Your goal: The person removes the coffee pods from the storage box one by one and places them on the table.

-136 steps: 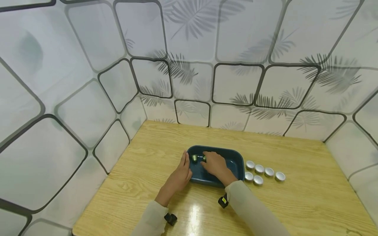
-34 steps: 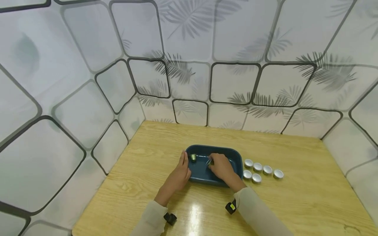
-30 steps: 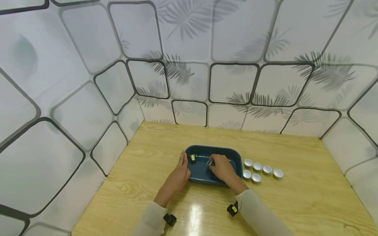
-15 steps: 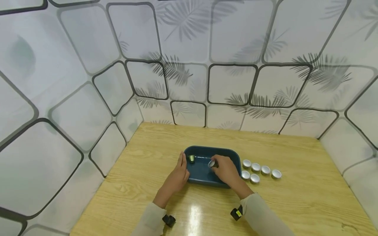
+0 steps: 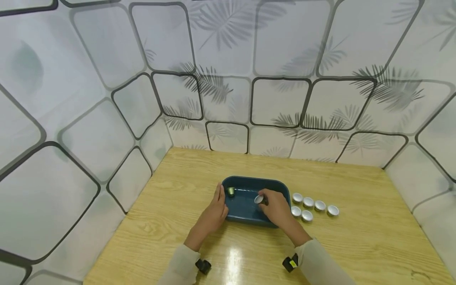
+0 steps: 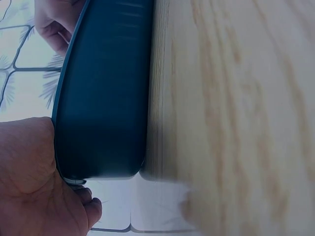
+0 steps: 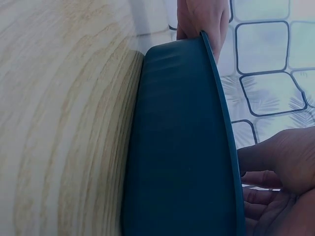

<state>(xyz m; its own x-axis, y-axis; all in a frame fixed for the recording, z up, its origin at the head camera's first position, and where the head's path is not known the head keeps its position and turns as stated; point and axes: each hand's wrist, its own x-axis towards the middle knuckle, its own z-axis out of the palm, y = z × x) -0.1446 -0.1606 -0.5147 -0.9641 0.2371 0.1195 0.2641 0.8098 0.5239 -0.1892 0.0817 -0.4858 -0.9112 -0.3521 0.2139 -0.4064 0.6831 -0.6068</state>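
Observation:
A dark blue plastic bin sits mid-table in the head view. My left hand lies at its left end, straight fingers along the outside of the wall and thumb by the front corner. My right hand is over the right half of the bin and pinches a coffee capsule, its silvery lid tilted up and its body mostly hidden by the fingers. A green coffee capsule lies in the bin's back left corner. In the right wrist view the bin's wall hides the capsule.
Several silvery-lidded capsules stand lid-up in two rows on the wooden table, just right of the bin. A patterned curtain wall borders the table at the back and sides.
My right hand reached into the bin earlier; it has since taken hold of a capsule, turned its lid into view and moved right with it. My left hand stays at the bin.

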